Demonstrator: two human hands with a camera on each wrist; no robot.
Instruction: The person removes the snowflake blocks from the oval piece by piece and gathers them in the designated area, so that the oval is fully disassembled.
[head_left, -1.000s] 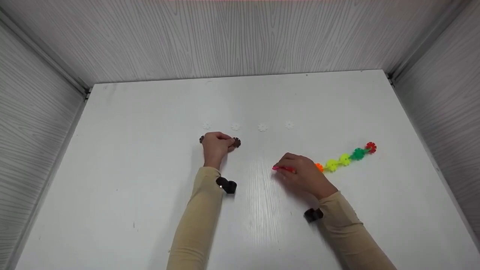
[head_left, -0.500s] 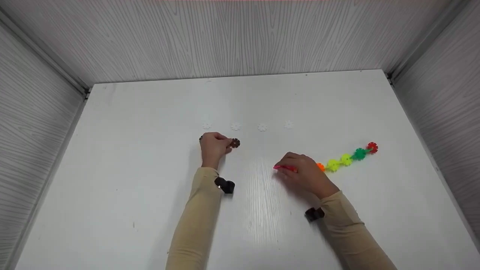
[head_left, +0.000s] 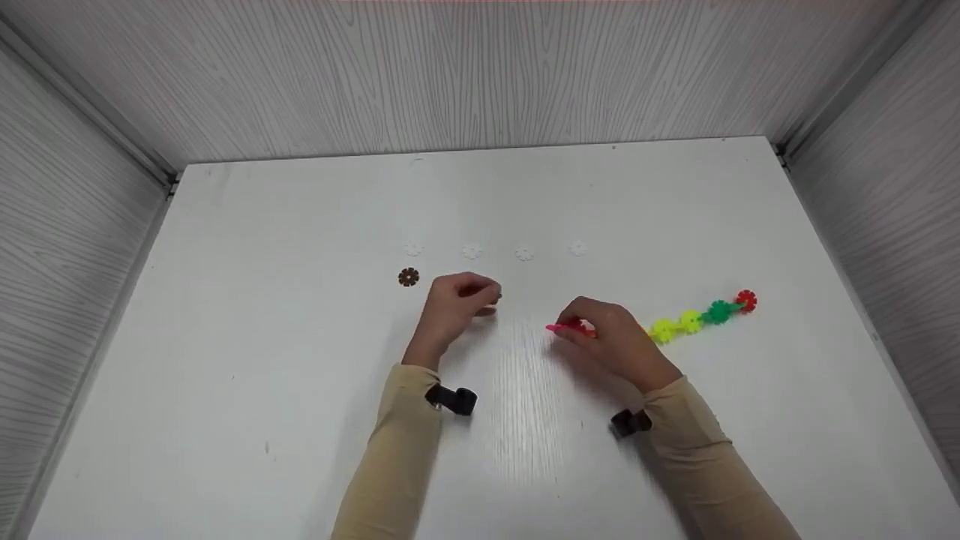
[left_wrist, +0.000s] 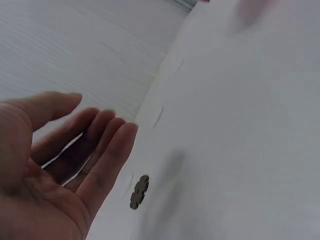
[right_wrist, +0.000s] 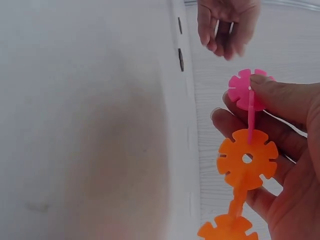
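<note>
My right hand [head_left: 611, 337] pinches a pink notched disc [right_wrist: 240, 90] between thumb and fingers. The disc ends a linked chain, running through orange discs [right_wrist: 247, 159] to yellow [head_left: 664, 331], green [head_left: 718, 312] and red [head_left: 746, 301] ones. To its left, my left hand [head_left: 459, 307] is above the table with its fingers loosely bent; the left wrist view [left_wrist: 65, 160] shows nothing between thumb and fingers. A brown notched disc [head_left: 409, 277] lies left of that hand. In the right wrist view two brown discs [right_wrist: 181, 60] lie on the table.
Several white notched discs [head_left: 524, 253] lie in a row behind the hands, faint against the white table [head_left: 262, 337]. Wood-grain panels [head_left: 480, 82] stand along the back and both sides. A dark camera [head_left: 454, 400] sits on each wrist.
My left hand has moved right and toward the front, away from the brown discs, uncovering the left one. The right hand keeps its pinch on the chain and has barely moved.
</note>
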